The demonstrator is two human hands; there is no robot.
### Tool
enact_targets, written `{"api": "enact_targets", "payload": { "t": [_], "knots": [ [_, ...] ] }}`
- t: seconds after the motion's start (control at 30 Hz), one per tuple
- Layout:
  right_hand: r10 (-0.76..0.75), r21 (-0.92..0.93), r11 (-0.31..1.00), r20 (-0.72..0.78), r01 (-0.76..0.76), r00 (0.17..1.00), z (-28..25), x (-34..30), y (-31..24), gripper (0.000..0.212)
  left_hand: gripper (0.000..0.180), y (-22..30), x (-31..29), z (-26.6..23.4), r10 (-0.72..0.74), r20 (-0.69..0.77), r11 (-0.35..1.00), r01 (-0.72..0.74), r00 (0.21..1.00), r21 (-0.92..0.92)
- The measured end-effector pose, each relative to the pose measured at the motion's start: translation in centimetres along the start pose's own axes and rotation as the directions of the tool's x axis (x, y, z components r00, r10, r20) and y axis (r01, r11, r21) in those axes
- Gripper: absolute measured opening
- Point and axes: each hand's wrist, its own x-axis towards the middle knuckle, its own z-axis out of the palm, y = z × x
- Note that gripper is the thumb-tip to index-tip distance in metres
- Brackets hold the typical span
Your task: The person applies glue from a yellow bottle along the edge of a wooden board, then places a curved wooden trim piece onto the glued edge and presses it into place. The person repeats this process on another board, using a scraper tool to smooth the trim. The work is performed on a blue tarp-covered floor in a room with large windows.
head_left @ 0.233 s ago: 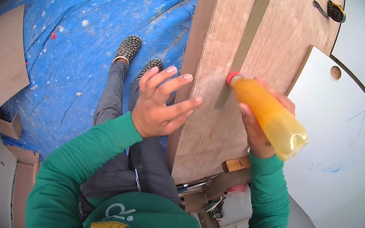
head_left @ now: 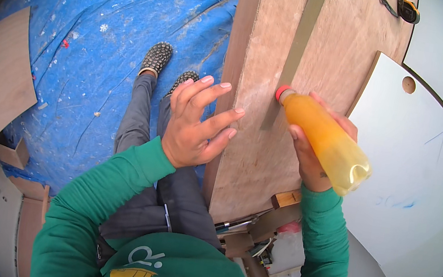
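In my right hand point(head_left: 310, 151) is a clear plastic bottle point(head_left: 321, 133) with a red cap and yellow-orange liquid in it. My fingers and thumb wrap round its sides, and it is tilted with the cap toward the upper left and the base toward me. My left hand point(head_left: 196, 123) hovers left of the bottle near the edge of a wooden workbench point(head_left: 247, 159), its fingers spread and nothing in them. Beneath the bottle's cap, a long flat greenish strip point(head_left: 297, 53) lies along the bench top.
A tape measure point(head_left: 408, 10) rests at the bench's far right. White panels with round holes point(head_left: 416, 166) lie to the right. Near me sit a wooden block point(head_left: 286, 198) and an open box of tools point(head_left: 262, 229). Blue tarp point(head_left: 96, 64) covers the floor; a curved board point(head_left: 0, 79) stands left.
My left hand has shifted very slightly, its thumb now nearer the index finger. The right hand keeps its grip on the bottle, nearly still.
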Motion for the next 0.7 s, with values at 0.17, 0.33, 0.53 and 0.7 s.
{"api": "enact_targets", "payload": {
  "t": [0.17, 0.33, 0.53, 0.7],
  "knots": [
    [0.03, -0.034, 0.999, -0.008, -0.031, 1.0, -0.1, 1.1, 0.9, 0.067, 0.041, -1.3, 0.1, 0.7, -0.063, -0.089, 0.994, 0.054, 0.994, -0.093],
    [0.034, -0.004, 0.999, 0.023, -0.034, 0.999, 0.0, -1.8, 0.3, 0.069, 0.043, -4.3, -3.9, 0.6, -0.29, 0.03, 0.956, 0.288, 0.956, 0.055],
    [0.096, 0.049, 0.994, -0.048, -0.093, 0.994, -0.2, 1.4, 1.0, 0.067, 0.054, -10.8, -14.5, 0.9, -0.686, 0.447, 0.722, 0.458, 0.575, 0.518],
    [0.06, 0.133, 0.989, 0.015, -0.062, 0.998, 0.2, -3.4, 0.9, 0.068, 0.067, -11.9, -17.6, 0.7, -0.816, 0.467, 0.578, 0.478, 0.34, 0.661]
  ]
}}
